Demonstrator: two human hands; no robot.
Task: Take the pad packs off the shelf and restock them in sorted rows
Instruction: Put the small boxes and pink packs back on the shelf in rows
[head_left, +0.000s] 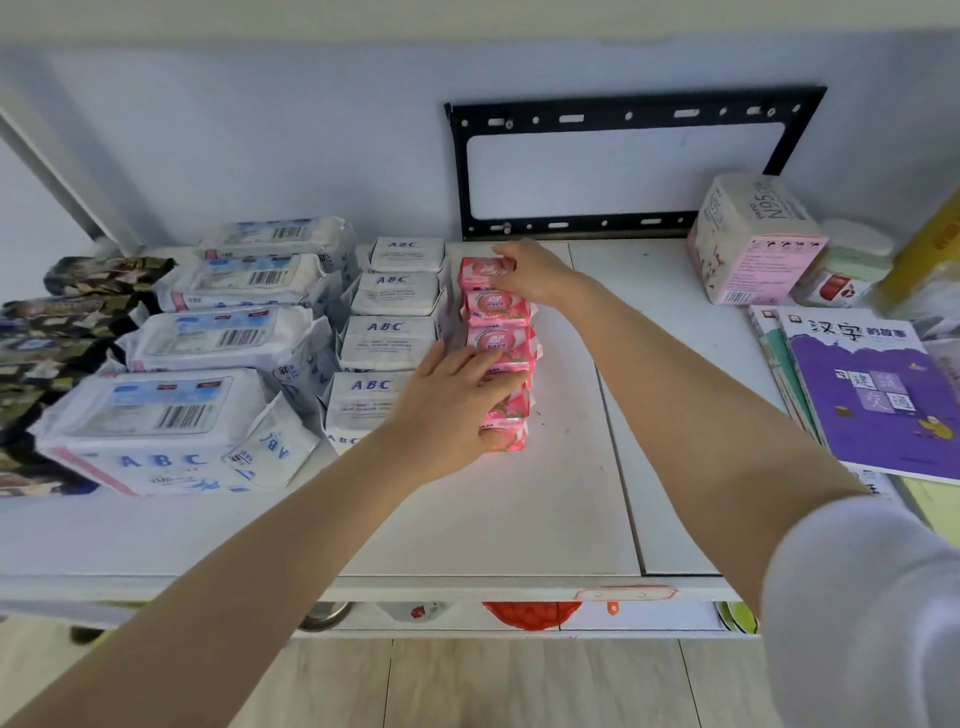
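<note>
Head view, centre frame: pink packs (496, 312) stand in one row on the shelf (519, 509), right of small ABC packs (389, 335) and big ABC packs (208, 338). The left hand (452, 410) clasps the near end, fingers together on top, thumb in front. The right hand (530, 270) curls round the far pack, probably squaring the row. At upper right, a box (753, 244) reads N95.

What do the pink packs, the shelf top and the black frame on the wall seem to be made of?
Pink packs: apparently thin plastic film; glossy, wrinkled surface. Shelf top: likely painted or laminated board, matte white, with panel seams. Black frame: probably metal, black paint, with punched slots and screws.
</note>
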